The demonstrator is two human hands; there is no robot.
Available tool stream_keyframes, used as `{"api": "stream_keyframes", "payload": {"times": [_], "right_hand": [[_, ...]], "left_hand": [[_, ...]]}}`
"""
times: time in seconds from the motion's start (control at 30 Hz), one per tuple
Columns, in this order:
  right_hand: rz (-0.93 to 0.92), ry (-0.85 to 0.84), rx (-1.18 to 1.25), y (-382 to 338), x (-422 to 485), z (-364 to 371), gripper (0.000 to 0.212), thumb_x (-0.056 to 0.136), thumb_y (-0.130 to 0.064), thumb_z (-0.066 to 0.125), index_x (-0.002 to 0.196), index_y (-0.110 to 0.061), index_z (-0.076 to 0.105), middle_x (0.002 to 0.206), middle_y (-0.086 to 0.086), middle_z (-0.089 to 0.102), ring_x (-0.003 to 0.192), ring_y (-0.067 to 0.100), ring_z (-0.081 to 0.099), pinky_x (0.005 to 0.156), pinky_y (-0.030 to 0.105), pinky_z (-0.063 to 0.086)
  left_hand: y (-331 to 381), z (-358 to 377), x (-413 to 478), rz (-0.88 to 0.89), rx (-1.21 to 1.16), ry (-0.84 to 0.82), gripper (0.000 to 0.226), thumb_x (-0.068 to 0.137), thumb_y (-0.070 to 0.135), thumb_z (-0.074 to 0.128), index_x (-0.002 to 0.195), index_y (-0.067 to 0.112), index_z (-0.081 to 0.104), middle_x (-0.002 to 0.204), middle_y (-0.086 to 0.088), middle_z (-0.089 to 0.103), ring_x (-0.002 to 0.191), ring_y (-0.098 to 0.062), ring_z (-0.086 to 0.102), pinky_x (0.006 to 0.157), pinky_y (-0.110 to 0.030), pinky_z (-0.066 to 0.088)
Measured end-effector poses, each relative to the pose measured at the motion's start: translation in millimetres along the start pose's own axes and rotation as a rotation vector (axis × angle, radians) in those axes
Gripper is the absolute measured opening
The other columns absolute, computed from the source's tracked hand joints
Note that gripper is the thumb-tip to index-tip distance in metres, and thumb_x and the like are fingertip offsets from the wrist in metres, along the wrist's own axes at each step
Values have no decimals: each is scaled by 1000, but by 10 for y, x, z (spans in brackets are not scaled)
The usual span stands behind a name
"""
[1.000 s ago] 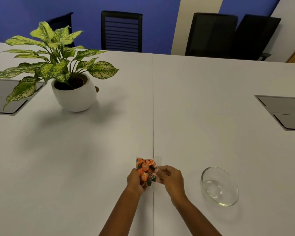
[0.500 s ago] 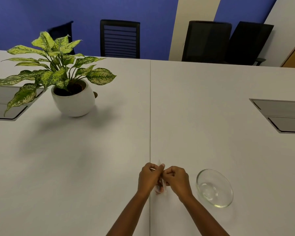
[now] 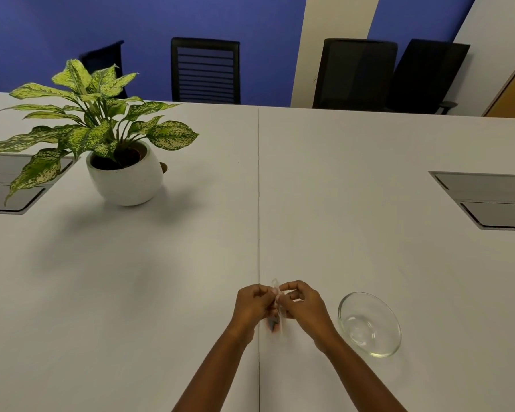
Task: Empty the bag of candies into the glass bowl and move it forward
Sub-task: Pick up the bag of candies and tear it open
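A small clear plastic bag of candies [image 3: 277, 322] hangs upright between my two hands, just above the white table near its front edge. My left hand [image 3: 254, 304] pinches the bag's top edge from the left, and my right hand [image 3: 305, 304] pinches it from the right. The fingers of both hands meet at the bag's mouth and hide most of the bag; only a blurred dark and orange patch of candies shows below them. An empty glass bowl [image 3: 369, 324] sits on the table just right of my right hand, apart from it.
A potted plant [image 3: 122, 171] in a round white pot stands at the far left. Grey cable hatches are set into the table at the left [image 3: 9, 185] and right [image 3: 488, 200]. Black chairs [image 3: 205, 69] line the far side. A seam [image 3: 258, 203] runs down the table.
The bag has turned from lying flat with its orange candies in plain sight to hanging upright. Both hands have closed together on its top edge.
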State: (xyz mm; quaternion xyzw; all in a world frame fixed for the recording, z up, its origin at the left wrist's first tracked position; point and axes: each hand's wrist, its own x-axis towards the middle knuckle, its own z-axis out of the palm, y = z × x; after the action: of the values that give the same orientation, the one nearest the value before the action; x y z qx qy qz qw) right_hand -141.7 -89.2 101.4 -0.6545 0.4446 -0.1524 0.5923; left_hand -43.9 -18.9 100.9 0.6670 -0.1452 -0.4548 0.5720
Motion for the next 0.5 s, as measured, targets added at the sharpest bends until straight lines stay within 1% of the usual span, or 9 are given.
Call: {"api": "stream_keyframes", "payload": {"times": [0.07, 0.13, 0.2, 0.23, 0.27, 0.33, 0.4, 0.47, 0.5], "right_hand": [[-82, 95, -84, -5, -10, 40, 7, 85, -21, 63, 90, -16, 63, 75, -5, 63, 68, 9, 64, 57, 11, 53], [-149, 144, -122, -3, -13, 51, 9, 84, -17, 63, 89, -11, 66, 73, -3, 65, 66, 7, 64, 55, 9, 52], [-189, 179, -153, 2, -11, 48, 10, 84, -14, 63, 85, -6, 68, 71, 2, 67, 64, 12, 65, 57, 10, 52], [-200, 192, -166, 1, -11, 46, 11, 84, -13, 63, 83, -4, 68, 70, 3, 67, 63, 14, 65, 57, 11, 52], [-207, 204, -181, -2, -11, 47, 11, 83, -13, 63, 81, -3, 68, 69, 4, 66, 63, 14, 64, 57, 11, 51], [-223, 233, -233, -14, -12, 49, 11, 83, -13, 64, 78, -4, 67, 67, 3, 65, 61, 14, 62, 56, 11, 47], [-238, 271, -283, -24, -11, 31, 15, 82, -17, 65, 70, -8, 63, 62, 0, 61, 57, 12, 58, 54, 12, 43], [-233, 293, -281, -33, -11, 3, 19, 82, -21, 66, 68, -10, 60, 60, -2, 59, 55, 10, 55, 52, 13, 41], [-222, 291, -268, -36, -10, -4, 19, 82, -23, 66, 70, -8, 61, 62, -1, 61, 57, 12, 57, 53, 13, 41]], "left_hand": [[-4, 23, 5, 60, 72, 38, 18, 88, 6, 57, 72, 11, 63, 69, -7, 63, 61, -16, 61, 55, -16, 54], [1, 34, 3, 118, 147, 72, 13, 88, 6, 58, 76, 7, 64, 69, -7, 63, 62, -17, 62, 58, -18, 54], [8, 47, 0, 169, 235, 104, 9, 88, 8, 59, 82, 2, 65, 72, -9, 63, 66, -21, 63, 64, -22, 55], [11, 61, -6, 187, 282, 121, 9, 87, 8, 60, 81, 4, 64, 72, -8, 62, 67, -22, 62, 64, -22, 54], [11, 75, -14, 202, 319, 139, 10, 86, 8, 61, 77, 6, 61, 70, -7, 61, 66, -21, 62, 62, -20, 53], [10, 104, -32, 229, 358, 179, 22, 85, 8, 62, 66, 14, 55, 64, -1, 58, 60, -15, 59, 58, -15, 50], [9, 118, -46, 250, 372, 225, 29, 84, 11, 64, 60, 19, 50, 62, 0, 56, 60, -15, 58, 56, -14, 48], [17, 129, -53, 258, 358, 244, 25, 84, 14, 66, 62, 14, 52, 65, -5, 59, 63, -19, 59, 59, -19, 49], [27, 137, -56, 263, 353, 244, 22, 83, 14, 66, 66, 11, 54, 67, -7, 60, 64, -20, 60, 61, -23, 51]]}}
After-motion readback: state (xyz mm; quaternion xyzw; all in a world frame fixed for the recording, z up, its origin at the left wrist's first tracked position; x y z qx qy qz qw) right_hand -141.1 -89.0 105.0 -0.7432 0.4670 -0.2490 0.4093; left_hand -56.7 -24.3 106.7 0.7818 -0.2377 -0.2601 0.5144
